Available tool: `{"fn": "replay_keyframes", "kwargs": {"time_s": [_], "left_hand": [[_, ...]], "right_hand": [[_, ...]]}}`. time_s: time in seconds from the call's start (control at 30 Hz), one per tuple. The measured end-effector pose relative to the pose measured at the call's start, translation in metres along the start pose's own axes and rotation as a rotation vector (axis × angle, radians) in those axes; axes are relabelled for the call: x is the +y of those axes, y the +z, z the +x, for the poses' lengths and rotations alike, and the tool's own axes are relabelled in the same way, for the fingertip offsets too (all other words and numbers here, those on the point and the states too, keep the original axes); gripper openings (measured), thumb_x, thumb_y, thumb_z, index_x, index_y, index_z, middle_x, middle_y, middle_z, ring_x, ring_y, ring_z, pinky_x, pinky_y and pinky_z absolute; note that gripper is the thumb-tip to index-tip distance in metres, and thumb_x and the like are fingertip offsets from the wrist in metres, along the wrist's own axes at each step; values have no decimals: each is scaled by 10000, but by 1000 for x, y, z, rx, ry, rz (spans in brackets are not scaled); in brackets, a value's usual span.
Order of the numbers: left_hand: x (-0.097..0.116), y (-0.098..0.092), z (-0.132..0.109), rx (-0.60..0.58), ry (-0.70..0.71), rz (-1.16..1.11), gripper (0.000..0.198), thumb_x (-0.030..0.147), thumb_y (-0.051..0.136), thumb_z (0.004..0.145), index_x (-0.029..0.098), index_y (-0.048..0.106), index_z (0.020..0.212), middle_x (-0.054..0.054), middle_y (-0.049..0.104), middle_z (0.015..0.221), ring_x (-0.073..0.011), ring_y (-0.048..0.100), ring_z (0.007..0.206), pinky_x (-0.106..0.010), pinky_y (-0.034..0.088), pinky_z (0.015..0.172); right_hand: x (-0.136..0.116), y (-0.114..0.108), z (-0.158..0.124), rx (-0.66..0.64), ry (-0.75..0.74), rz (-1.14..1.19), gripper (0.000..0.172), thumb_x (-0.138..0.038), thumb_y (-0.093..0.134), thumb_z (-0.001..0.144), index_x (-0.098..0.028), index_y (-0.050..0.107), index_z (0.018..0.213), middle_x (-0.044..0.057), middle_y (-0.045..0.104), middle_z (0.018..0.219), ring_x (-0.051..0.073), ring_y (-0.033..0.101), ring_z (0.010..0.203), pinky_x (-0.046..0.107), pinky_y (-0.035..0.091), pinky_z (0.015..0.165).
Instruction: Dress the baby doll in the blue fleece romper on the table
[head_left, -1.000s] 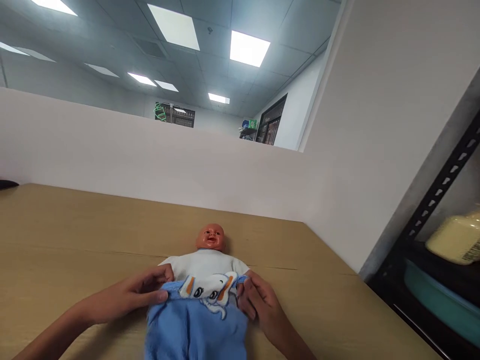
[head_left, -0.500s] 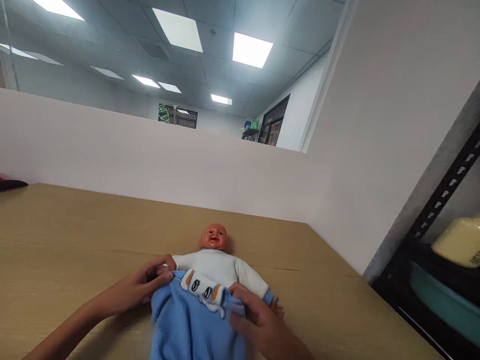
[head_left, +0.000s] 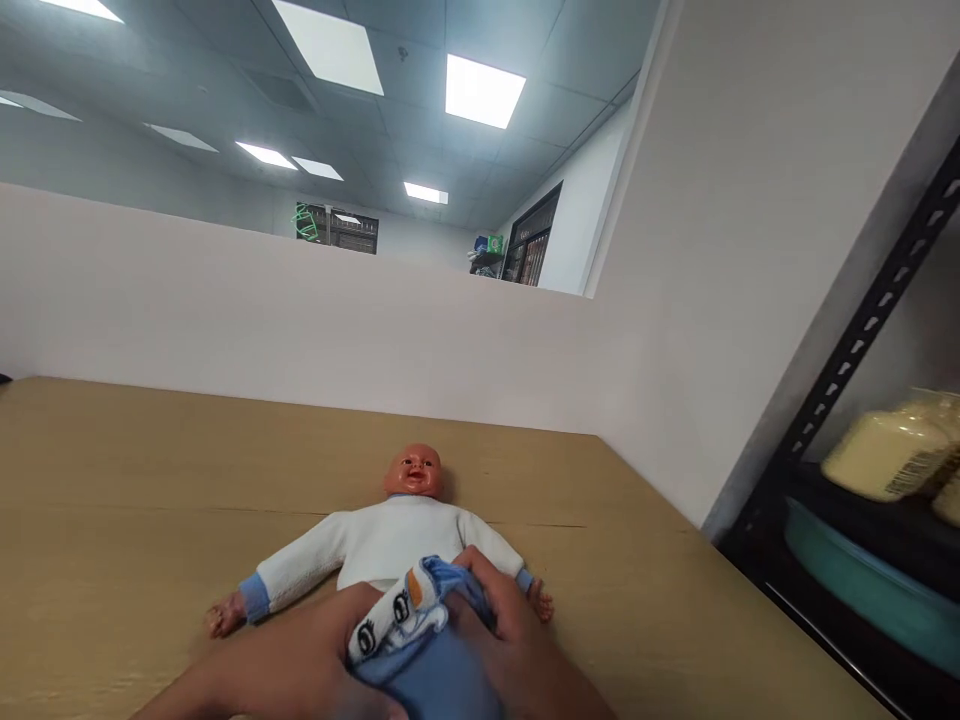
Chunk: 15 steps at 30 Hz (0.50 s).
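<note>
A baby doll lies on its back on the wooden table, head toward the wall. It wears a white long-sleeved top with blue cuffs, its arms spread to both sides. Over its lower body are blue fleece pants with a white patch showing cartoon eyes at the waist. My left hand grips the waistband's left part, its fingers partly hidden by the cloth. On the other side my right hand is closed on the bunched waistband. The doll's legs are out of sight.
A pale partition rises behind the table. To the right stands a black shelf frame holding a teal basin and a cream-coloured package.
My left hand has moved right and down to the middle of the waistband, uncovering the doll's arm on the left. The waistband is now bunched and tilted. The view has shifted slightly right.
</note>
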<state>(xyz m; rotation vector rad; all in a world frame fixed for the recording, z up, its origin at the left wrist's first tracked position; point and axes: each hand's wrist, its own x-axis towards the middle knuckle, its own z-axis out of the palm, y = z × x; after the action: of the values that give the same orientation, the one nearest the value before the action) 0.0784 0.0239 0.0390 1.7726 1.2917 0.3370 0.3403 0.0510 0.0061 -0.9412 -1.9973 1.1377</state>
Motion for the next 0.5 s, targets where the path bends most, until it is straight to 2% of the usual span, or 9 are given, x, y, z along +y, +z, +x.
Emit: {"fn": "replay_keyframes", "kwargs": {"time_s": [0.03,0.1,0.2,0.27,0.33,0.37,0.43,0.47,0.5], "left_hand": [[0,0,1,-20,31,-23,614,519,927,648,267,749,1178,-7,748,1194,-385,619,1172,-449,506,1074],[-4,-1,4,-85,103,-129,510,517,867,735,273,754,1169,0,756,1172,-367,627,1179,-436,506,1074],[-13,-1,9,-153,194,-257,522,604,748,899,328,708,1340,0,736,1281,-346,566,1331,-431,422,1181],[-17,0,12,-163,163,-311,612,710,699,923,346,667,1414,-8,701,1382,-341,517,1410,-426,382,1222],[-18,0,14,-137,91,-338,726,788,688,892,329,637,1453,-27,687,1414,-352,519,1419,-434,381,1229],[-18,0,15,-119,58,-345,781,815,690,872,311,626,1464,-40,697,1394,-363,536,1402,-443,392,1223],[-17,0,16,-99,13,-345,843,848,680,847,281,621,1468,-61,717,1354,-390,558,1377,-465,433,1187],[-17,0,16,-96,10,-332,835,840,687,844,275,632,1457,-63,727,1339,-401,570,1362,-472,454,1166],[-16,0,16,-104,26,-307,804,808,722,836,277,651,1435,-57,736,1325,-406,584,1342,-472,465,1155]], "right_hand": [[0,-8,1,-90,-6,-23,534,-724,612,951,-197,680,1004,-27,554,798,148,464,738,244,390,659],[2,-23,-1,-258,-23,-74,557,-732,765,814,-191,704,935,-44,522,743,134,424,686,247,336,607],[10,-29,-6,-371,-97,-111,556,-711,865,700,-189,735,838,-24,605,756,165,510,721,268,421,672],[17,-24,-10,-339,-77,-96,500,-672,851,758,-204,775,916,17,707,871,219,602,831,309,501,801],[22,-16,-11,-203,44,-54,543,-662,778,856,-230,771,1185,80,763,1151,295,656,1083,381,505,1012],[24,-11,-10,-116,118,-19,637,-679,736,889,-233,711,1342,111,723,1334,328,617,1256,422,451,1129],[24,-4,-6,27,232,81,846,-739,673,905,-208,538,1550,141,550,1594,347,442,1507,468,292,1280],[23,-1,-4,51,256,151,900,-764,653,903,-192,497,1579,145,513,1626,346,407,1538,473,259,1299],[21,0,-2,28,255,218,907,-781,646,895,-182,514,1563,148,546,1594,351,443,1511,476,286,1288]]}}
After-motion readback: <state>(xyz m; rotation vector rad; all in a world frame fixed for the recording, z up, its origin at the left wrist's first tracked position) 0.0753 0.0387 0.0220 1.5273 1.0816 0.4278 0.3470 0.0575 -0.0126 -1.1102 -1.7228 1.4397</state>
